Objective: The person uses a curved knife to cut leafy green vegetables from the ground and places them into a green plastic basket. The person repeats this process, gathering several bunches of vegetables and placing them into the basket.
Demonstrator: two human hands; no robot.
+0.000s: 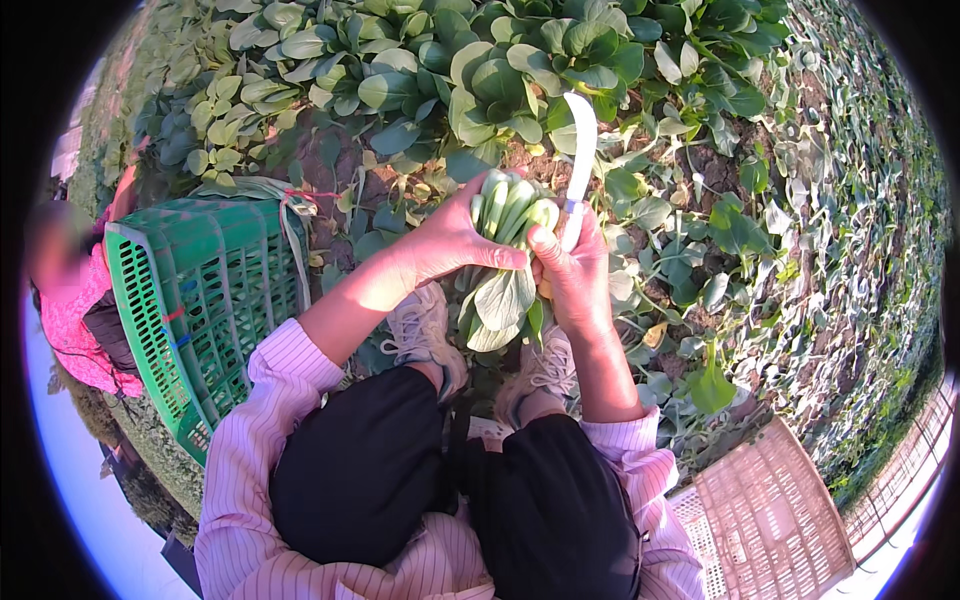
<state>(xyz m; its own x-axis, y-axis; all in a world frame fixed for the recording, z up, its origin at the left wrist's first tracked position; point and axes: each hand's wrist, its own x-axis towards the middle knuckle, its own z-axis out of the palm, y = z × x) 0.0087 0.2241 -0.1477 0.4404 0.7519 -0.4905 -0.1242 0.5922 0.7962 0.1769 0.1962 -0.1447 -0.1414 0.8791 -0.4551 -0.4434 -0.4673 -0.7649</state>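
A bunch of leafy greens [504, 300] with pale green stalks hangs between my hands, cut ends up and leaves down. My left hand [465, 232] wraps around it from the left, thumb across the front of the stalks. My right hand [576, 270] grips the handle of a curved, sickle-like knife [583, 142], and its thumb presses against the right side of the bunch. The pale blade points up and away from me. Below the hands are my two shoes [421, 330], with the leaf tips hanging between them.
Rows of standing leafy greens [480, 75] grow ahead. A green plastic crate [217, 277] stands to my left, with another person [82, 315] behind it. A pale plastic basket [772, 517] lies at lower right. Cut and loose leaves [675, 232] cover the soil on the right.
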